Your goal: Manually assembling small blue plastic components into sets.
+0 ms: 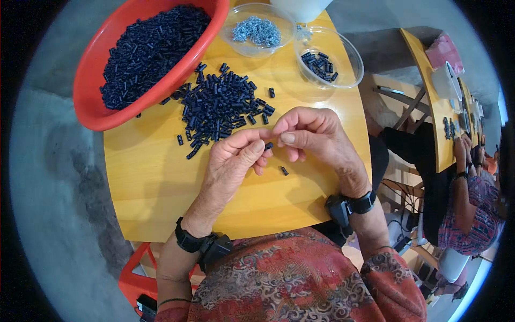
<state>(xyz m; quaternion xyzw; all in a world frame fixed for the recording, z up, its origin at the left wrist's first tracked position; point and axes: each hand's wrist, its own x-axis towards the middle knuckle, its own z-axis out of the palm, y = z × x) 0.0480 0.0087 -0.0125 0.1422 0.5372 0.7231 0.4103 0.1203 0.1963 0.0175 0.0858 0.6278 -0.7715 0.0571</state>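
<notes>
My left hand [228, 163] is closed in a pinch on a small black tubular piece [269, 145], which pokes out by its thumb tip. Close against it, my right hand [322, 138] also has thumb and forefinger pressed together; whatever they grip, if anything, is too small to make out. The fingertips of both hands almost meet above the table. A single black piece [284, 170] lies on the wood just below my hands. Beyond them spreads a loose pile of the same black pieces [220, 104].
A big red basin [88, 110], tilted and full of black pieces, stands at the far left of the yellow table [155, 209]. Clear plastic bowls hold small silvery parts [257, 32] and several black pieces [320, 65]. To the right, another person [469, 209] works at a separate table.
</notes>
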